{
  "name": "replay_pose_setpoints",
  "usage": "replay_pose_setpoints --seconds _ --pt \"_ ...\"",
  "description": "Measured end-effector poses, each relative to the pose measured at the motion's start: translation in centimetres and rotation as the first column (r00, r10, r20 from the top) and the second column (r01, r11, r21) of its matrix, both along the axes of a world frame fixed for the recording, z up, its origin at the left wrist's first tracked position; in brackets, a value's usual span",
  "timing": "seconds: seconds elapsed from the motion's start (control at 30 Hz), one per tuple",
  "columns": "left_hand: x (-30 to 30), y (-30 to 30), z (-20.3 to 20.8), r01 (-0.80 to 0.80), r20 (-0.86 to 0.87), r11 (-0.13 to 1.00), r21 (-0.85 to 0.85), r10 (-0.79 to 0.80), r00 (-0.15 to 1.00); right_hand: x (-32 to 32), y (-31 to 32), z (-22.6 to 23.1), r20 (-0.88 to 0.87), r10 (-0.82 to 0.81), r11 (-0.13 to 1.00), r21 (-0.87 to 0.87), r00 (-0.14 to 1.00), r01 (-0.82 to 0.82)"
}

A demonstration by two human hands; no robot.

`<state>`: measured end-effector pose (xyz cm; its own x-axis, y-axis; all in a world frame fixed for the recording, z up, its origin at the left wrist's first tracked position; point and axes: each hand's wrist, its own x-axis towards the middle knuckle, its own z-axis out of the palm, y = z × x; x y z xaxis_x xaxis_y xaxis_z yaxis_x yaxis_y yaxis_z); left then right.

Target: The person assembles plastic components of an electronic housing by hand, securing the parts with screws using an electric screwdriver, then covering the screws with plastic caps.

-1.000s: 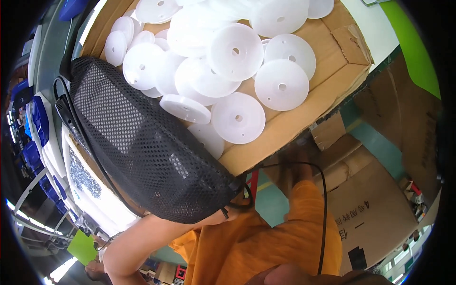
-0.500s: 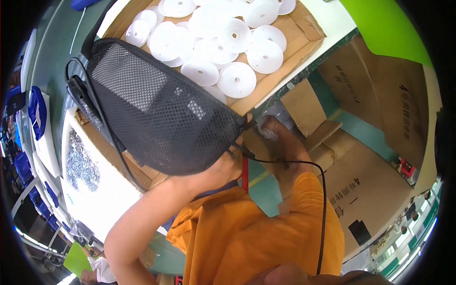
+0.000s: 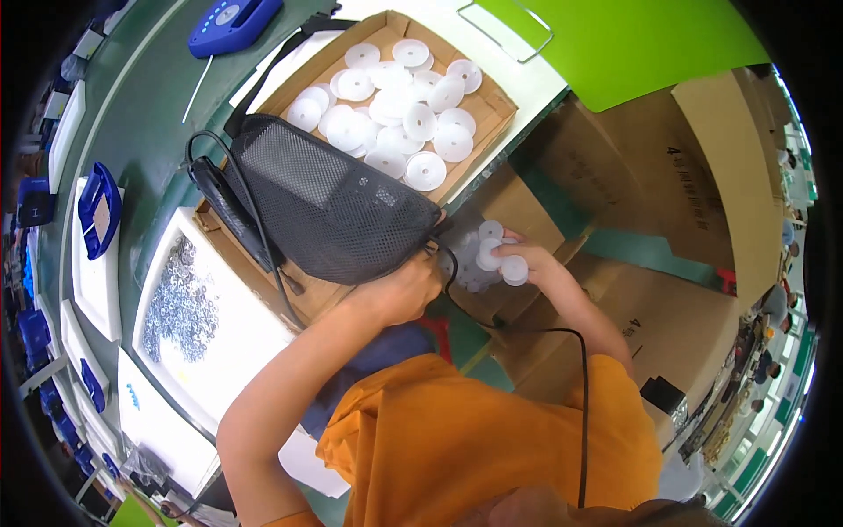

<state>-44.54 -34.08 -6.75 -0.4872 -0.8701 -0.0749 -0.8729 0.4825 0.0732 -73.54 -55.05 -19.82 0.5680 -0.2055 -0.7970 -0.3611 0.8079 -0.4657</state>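
My right hand (image 3: pixel 532 256) grips several translucent white plastic discs (image 3: pixel 513 270), fingers closed round them. It is above an open cardboard box, beside more discs in what looks like a clear plastic bag (image 3: pixel 470 272). My left hand (image 3: pixel 411 290) is closed at the narrow end of a black mesh bag (image 3: pixel 325 202), its fingers mostly hidden by the bag. A thin black cord (image 3: pixel 536 328) runs past both hands. Beyond the bag, a shallow cardboard tray (image 3: pixel 493 110) bears many loose white discs (image 3: pixel 426 170), each with a centre hole.
To the left, a white tray (image 3: pixel 145 338) contains many small metal parts (image 3: pixel 180 303). A blue device (image 3: pixel 233 26) lies on the green table. Large cardboard boxes (image 3: pixel 615 342) stand at the right, below a bright green panel (image 3: pixel 632 44).
My right hand has come up from the cardboard box, and discs now show in its grip. The view has shifted, with the tray looking smaller. My left hand stays by the mesh bag.
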Motion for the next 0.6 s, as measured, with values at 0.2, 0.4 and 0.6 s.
replay_pose_setpoints --seconds 0.2,0.4,0.6 --pt "0.3 -1.0 1.0 0.042 0.05 0.998 -0.037 -0.04 0.998 3.0 -2.1 15.6 0.074 0.01 0.994 -0.107 0.997 -0.002" --pt "0.0 -0.6 0.1 0.022 0.137 0.996 -0.088 -0.009 0.991 10.9 -5.5 26.6 0.205 0.199 0.921 -0.373 0.958 -0.112" --pt "-0.2 -0.8 -1.1 0.019 0.021 0.998 -0.052 -0.018 1.0 24.6 -8.9 24.8 0.257 0.279 0.854 -0.507 0.925 -0.117"
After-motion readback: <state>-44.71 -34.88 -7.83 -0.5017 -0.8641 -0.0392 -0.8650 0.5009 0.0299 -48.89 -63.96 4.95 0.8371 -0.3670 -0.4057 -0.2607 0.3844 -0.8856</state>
